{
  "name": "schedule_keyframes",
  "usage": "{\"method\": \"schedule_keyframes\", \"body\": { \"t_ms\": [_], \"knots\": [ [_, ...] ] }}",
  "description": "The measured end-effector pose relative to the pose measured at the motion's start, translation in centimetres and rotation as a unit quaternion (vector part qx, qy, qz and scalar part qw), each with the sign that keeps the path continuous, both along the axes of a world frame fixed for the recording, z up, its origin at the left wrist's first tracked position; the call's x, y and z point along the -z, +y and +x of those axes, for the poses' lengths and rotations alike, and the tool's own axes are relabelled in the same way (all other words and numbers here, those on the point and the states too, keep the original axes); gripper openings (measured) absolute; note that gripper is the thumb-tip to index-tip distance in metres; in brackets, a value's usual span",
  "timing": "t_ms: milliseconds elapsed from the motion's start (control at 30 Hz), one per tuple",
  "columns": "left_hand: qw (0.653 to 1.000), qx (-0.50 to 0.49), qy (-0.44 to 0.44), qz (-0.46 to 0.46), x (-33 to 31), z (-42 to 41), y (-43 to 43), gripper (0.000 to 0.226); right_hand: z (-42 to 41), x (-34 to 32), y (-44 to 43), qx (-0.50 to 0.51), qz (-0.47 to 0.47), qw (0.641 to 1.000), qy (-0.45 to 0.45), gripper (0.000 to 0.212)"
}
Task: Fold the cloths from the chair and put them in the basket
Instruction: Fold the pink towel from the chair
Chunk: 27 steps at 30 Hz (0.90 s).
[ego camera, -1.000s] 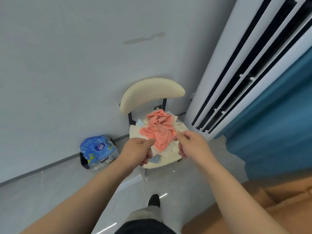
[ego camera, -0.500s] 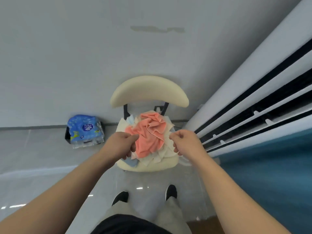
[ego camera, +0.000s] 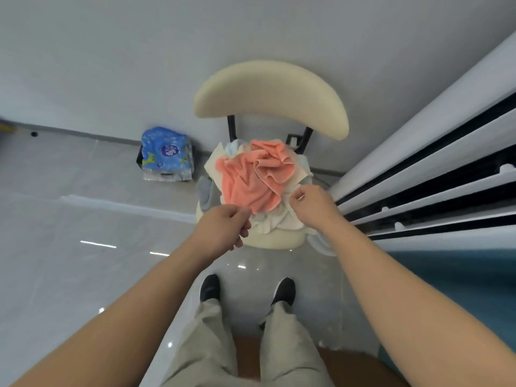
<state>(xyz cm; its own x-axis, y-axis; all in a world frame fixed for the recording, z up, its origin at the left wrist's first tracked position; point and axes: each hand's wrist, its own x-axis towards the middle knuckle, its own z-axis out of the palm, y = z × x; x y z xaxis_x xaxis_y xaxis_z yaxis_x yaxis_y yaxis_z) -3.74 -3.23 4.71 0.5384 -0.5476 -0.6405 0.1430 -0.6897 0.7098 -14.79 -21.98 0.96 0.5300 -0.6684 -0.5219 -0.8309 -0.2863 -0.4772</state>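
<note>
A cream chair [ego camera: 272, 88] stands against the wall with a pile of cloths on its seat. A crumpled pink cloth [ego camera: 251, 180] lies on top, over cream cloths [ego camera: 276, 222] and pale blue ones. My left hand [ego camera: 223, 229] pinches the pink cloth's near lower corner between thumb and forefinger. My right hand [ego camera: 311, 205] has its fingertips pinched together at the pile's right side, just beside the pink cloth's edge. Whether it holds pink or cream fabric is unclear. No basket is in view.
A blue pack of tissues [ego camera: 164, 155] sits on the floor left of the chair. A tall white air conditioner [ego camera: 435, 152] stands close on the right. My feet [ego camera: 209, 287] are on the glossy grey floor before the chair.
The view has swung down and closer to the chair, which now sits more central. Both hands stay at the pink cloth's near edges, the right a little farther from it.
</note>
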Motion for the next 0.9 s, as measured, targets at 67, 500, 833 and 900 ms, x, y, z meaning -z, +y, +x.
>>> {"method": "schedule_keyframes", "body": {
  "t_ms": [67,500,833,900],
  "knots": [
    [1.0,0.005,-0.008,-0.01,3.1,-0.6,-0.5,0.038,-0.2,2.9,-0.2,-0.003,-0.024,1.0,0.008,0.028],
    [0.946,0.085,-0.276,-0.147,21.2,-4.0,-1.0,0.036,-4.4,21.6,1.3,0.003,-0.2,0.975,-0.094,0.017],
    [0.825,0.223,-0.505,-0.119,20.8,-9.1,4.8,0.026,-11.4,18.7,7.0,-0.022,-0.22,0.967,-0.13,0.025],
    [0.822,0.223,-0.51,-0.121,20.9,-8.9,4.8,0.022,-10.7,18.5,7.4,-0.025,-0.223,0.966,-0.131,0.027]
  ]
}}
